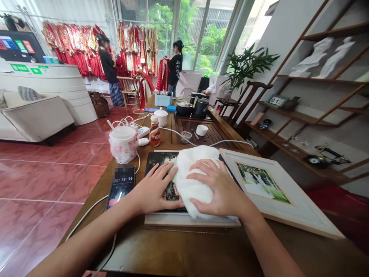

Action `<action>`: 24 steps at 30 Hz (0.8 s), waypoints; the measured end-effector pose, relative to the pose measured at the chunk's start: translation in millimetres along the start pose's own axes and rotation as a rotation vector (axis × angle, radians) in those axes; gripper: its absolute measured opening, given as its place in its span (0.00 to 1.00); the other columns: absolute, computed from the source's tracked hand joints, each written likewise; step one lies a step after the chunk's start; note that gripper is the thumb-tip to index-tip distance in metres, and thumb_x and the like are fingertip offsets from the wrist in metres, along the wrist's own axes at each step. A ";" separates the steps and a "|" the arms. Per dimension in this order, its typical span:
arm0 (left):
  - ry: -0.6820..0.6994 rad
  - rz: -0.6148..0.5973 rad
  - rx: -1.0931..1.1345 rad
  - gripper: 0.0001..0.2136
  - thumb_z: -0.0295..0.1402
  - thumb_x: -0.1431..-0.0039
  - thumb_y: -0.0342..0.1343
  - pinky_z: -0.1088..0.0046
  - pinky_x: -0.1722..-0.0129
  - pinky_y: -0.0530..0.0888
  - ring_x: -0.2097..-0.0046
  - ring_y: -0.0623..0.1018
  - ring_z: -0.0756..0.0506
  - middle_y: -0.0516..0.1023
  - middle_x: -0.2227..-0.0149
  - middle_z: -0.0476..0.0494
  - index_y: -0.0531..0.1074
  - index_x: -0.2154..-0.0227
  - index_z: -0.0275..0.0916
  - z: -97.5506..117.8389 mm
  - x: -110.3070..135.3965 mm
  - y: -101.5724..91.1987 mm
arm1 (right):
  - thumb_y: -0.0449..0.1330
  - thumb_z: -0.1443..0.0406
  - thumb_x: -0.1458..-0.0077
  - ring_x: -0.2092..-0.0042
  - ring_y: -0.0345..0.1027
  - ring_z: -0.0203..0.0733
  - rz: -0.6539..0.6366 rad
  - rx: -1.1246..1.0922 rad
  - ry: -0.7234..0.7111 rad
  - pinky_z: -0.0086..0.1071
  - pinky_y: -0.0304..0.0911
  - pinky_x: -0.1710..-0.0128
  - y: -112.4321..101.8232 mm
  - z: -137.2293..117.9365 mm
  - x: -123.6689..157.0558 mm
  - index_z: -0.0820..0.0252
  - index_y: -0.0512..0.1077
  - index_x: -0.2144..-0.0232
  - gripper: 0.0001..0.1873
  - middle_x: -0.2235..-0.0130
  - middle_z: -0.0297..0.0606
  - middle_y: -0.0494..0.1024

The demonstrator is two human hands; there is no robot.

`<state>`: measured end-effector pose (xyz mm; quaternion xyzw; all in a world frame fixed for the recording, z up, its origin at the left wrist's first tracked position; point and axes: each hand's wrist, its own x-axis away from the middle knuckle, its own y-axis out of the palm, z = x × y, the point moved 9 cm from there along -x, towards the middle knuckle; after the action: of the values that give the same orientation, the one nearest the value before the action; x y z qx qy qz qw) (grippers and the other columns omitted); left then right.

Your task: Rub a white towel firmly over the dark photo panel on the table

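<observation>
With fingers spread flat, the right hand (221, 186) presses on top of a white cloth (193, 188), while the left hand (154, 188) touches its left edge, atop a dark photo print (157, 163) on the table (129, 246).

Free room: the strip of wooden table (178, 246) nearest the person, running below the dark-faced picture frame (158, 165) and reachable by both hands. Obstacles: under both palms, a white cloth (196, 181); left of the left hand (154, 188), a phone (120, 186) and charging cable (86, 211); ahead, a bagged cup (122, 144) and Nescafé bottle (155, 132); right of the right hand (220, 188), a white-framed photograph (288, 192), lying just beside the cloth.
</observation>
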<state>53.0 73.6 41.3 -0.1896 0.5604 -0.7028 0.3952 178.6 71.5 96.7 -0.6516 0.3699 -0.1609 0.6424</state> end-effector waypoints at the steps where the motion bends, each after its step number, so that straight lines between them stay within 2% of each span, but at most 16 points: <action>1: 0.005 0.002 -0.002 0.45 0.64 0.43 0.47 0.51 0.33 0.47 0.30 0.48 0.36 0.47 0.30 0.34 0.47 0.32 0.38 0.3 -0.3 -0.3 | 0.63 0.53 0.56 0.44 0.60 0.56 -0.002 -0.015 -0.012 0.55 0.47 0.46 0.3 -4.5 0.0 0.47 0.73 0.56 0.22 0.48 0.38 0.73; 5: 0.013 -0.001 -0.010 0.46 0.64 0.43 0.48 0.52 0.32 0.47 0.30 0.47 0.37 0.47 0.30 0.34 0.47 0.32 0.37 1.0 -1.1 -0.2 | 0.63 0.54 0.54 0.44 0.60 0.56 -0.008 -0.033 -0.008 0.54 0.48 0.46 1.7 -3.0 1.0 0.48 0.73 0.57 0.20 0.49 0.38 0.73; 11: -0.010 -0.024 -0.016 0.47 0.65 0.44 0.46 0.52 0.32 0.46 0.30 0.47 0.37 0.46 0.30 0.32 0.48 0.32 0.35 0.5 -0.6 0.7 | 0.60 0.52 0.50 0.45 0.61 0.57 0.070 0.115 0.120 0.54 0.51 0.49 -4.0 40.0 6.4 0.50 0.72 0.55 0.20 0.48 0.41 0.74; 14: -0.003 -0.020 -0.011 0.47 0.65 0.44 0.46 0.53 0.32 0.46 0.30 0.47 0.37 0.46 0.30 0.32 0.48 0.32 0.34 1.7 -0.5 -0.7 | 0.59 0.51 0.48 0.46 0.62 0.58 0.093 0.177 0.156 0.55 0.52 0.50 -7.0 51.3 9.2 0.51 0.72 0.56 0.19 0.48 0.42 0.74; 17: -0.004 -0.011 -0.010 0.46 0.65 0.43 0.46 0.52 0.32 0.46 0.30 0.47 0.37 0.47 0.30 0.32 0.48 0.32 0.35 1.3 -0.6 -1.5 | 0.60 0.53 0.50 0.47 0.61 0.58 0.083 0.144 0.120 0.55 0.51 0.50 -6.9 41.3 7.8 0.51 0.72 0.56 0.19 0.49 0.42 0.73; 21: 0.009 0.007 -0.005 0.46 0.64 0.44 0.47 0.51 0.33 0.47 0.30 0.48 0.36 0.48 0.30 0.32 0.48 0.32 0.36 0.0 -0.5 -0.6 | 0.63 0.55 0.54 0.46 0.61 0.56 0.035 0.021 0.029 0.55 0.48 0.47 -2.0 8.7 2.3 0.48 0.73 0.57 0.20 0.50 0.39 0.73; 24: 0.043 0.036 -0.008 0.43 0.62 0.43 0.50 0.51 0.33 0.48 0.30 0.49 0.36 0.52 0.31 0.33 0.52 0.33 0.37 1.1 0.3 -0.7 | 0.64 0.56 0.57 0.46 0.60 0.55 0.007 -0.053 -0.026 0.54 0.47 0.45 1.1 -10.0 -0.4 0.47 0.73 0.58 0.20 0.49 0.37 0.73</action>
<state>53.4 72.7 42.3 -0.1659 0.5750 -0.6970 0.3950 171.2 64.8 96.9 -0.6693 0.3680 -0.1401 0.6301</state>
